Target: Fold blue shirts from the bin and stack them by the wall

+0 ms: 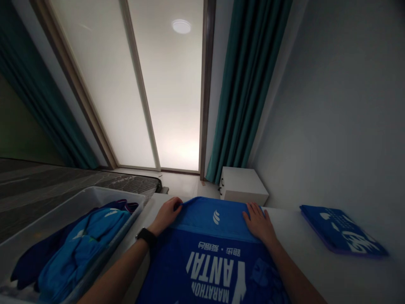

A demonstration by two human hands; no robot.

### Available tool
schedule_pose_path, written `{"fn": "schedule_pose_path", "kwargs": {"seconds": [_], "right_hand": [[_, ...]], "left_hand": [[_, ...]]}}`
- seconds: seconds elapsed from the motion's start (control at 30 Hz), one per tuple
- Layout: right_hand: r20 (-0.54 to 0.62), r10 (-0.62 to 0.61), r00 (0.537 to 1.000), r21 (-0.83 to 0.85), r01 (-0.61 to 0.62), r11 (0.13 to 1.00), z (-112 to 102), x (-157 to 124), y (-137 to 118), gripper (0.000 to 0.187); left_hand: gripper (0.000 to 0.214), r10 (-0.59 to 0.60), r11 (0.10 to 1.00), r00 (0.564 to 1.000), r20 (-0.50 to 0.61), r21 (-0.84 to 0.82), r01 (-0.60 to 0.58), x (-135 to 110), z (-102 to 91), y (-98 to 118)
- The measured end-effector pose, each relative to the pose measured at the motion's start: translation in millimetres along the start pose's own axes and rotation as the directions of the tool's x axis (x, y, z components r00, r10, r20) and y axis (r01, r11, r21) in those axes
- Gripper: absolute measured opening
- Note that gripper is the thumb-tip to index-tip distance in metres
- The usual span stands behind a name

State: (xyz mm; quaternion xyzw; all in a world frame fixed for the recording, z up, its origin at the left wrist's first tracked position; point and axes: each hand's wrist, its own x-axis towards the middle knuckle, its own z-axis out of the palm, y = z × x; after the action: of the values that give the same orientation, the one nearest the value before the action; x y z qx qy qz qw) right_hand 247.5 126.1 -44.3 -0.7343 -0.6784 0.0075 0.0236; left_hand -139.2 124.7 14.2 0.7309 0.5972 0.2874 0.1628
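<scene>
A blue shirt (218, 261) with white "YANTAI MARATHON" lettering, upside down from my viewpoint, lies spread on the white tabletop in front of me. Its far edge is a lighter blue band with a small white logo. My left hand (169, 213), a dark watch on its wrist, pinches the far left corner and lifts that edge slightly. On the far right corner my right hand (257, 221) rests flat, fingers stretched out over the fabric. The near part of the shirt runs out of the bottom of the view.
Left of me stands a translucent plastic bin (95, 192) with crumpled blue and navy clothes (85, 236) inside. A folded blue garment (343, 230) lies on the tabletop (284, 219) at right, near the wall. Beyond the table are a white cabinet (243, 183) and a teal curtain (247, 93).
</scene>
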Motion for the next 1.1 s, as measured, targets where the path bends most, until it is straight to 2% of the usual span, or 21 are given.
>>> {"fn": "schedule_pose_path", "kwargs": {"seconds": [0.17, 0.37, 0.53, 0.73, 0.9, 1.0, 1.1], "right_hand": [[-0.028, 0.099, 0.995, 0.072, -0.096, 0.993, -14, 11, 20, 0.056], [-0.028, 0.173, 0.985, 0.098, -0.169, 0.981, -17, 29, 49, 0.041], [-0.031, 0.168, 0.985, 0.143, -0.162, 0.976, -18, 39, 52, 0.03], [-0.095, 0.149, 0.984, 0.165, -0.132, 0.977, -22, 39, 49, 0.02], [-0.108, 0.162, 0.981, 0.224, -0.135, 0.965, -27, 36, 47, 0.025], [-0.097, 0.15, 0.984, 0.278, -0.118, 0.953, -31, 31, 49, 0.031], [-0.089, 0.132, 0.987, 0.344, -0.094, 0.934, -39, 22, 55, 0.02]], "left_hand": [[0.022, 0.019, 0.998, 1.0, -0.021, -0.061, -0.02, -2, 12.7, -10], [0.023, 0.073, 0.994, 0.996, -0.055, -0.079, -0.077, -4, 15.5, -13], [0.021, 0.11, 0.992, 0.992, -0.064, -0.056, -0.114, -5, 16.9, -12], [0.022, 0.121, 0.99, 0.99, -0.071, -0.059, -0.126, -3, 19.4, -16], [0.024, 0.131, 0.988, 0.988, -0.08, -0.077, -0.137, -3, 19.5, -17], [0.023, 0.109, 0.988, 0.99, -0.088, -0.098, -0.118, -4, 18.0, -15], [0.024, 0.05, 0.988, 0.994, -0.094, -0.142, -0.063, -3, 14.1, -13]]}}
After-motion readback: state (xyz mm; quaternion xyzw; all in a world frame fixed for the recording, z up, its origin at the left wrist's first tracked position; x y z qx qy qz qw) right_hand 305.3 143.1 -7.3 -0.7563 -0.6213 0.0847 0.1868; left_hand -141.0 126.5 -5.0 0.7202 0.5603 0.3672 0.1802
